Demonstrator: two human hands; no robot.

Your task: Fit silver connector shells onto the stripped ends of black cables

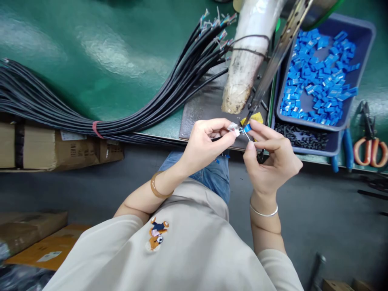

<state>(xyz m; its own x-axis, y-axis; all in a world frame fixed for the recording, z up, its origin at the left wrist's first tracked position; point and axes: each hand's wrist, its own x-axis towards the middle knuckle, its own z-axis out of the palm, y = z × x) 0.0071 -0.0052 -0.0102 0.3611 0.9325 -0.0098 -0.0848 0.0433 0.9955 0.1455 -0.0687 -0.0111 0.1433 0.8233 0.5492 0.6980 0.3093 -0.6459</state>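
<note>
Fingers of the left hand [206, 139] are being clamped together on a cable end [241, 130], mostly hidden, while a thin white wire [247, 136] is seemingly being pinched between thumb and fingertips of the right hand [271, 155]. And there, between the hands, a small blue piece [247, 128] is being held at the right index fingertip, just beside the tip of a long metal tool [277, 60]; contact cannot be told. Wire work at the blue piece is apparently being done; steadiness is now being called for, both pinches being held firm.
</note>
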